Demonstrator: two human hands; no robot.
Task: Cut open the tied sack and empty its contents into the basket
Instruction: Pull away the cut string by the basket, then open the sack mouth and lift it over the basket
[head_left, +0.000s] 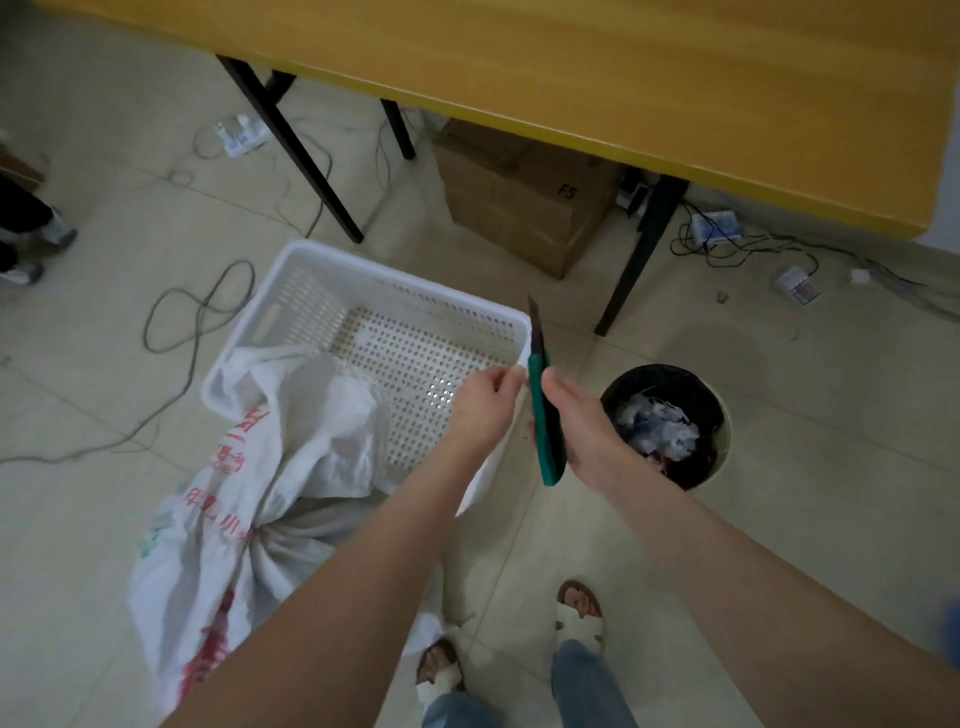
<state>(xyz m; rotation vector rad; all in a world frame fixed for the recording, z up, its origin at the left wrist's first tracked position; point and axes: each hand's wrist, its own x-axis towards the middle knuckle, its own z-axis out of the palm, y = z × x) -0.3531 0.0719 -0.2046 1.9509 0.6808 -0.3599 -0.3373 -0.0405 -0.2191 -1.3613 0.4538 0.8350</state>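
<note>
A white woven sack (244, 499) with red print lies on the floor at the lower left, cinched at its neck, its loose top draped over the near corner of the white perforated basket (332, 280). The basket's floor shows bare. My right hand (582, 431) holds a green utility knife (545, 415) upright, blade out and pointing up, just right of the basket. My left hand (483, 410) pinches near the knife's upper end, beside the basket's right rim; whether it grips the knife or the rim is unclear.
A black waste bin (667, 423) full of scraps stands right of my hands. A yellow table (675, 78) with black legs spans the back, a cardboard box (524, 202) under it. Cables and power strips trail on the tiled floor. My sandalled feet are below.
</note>
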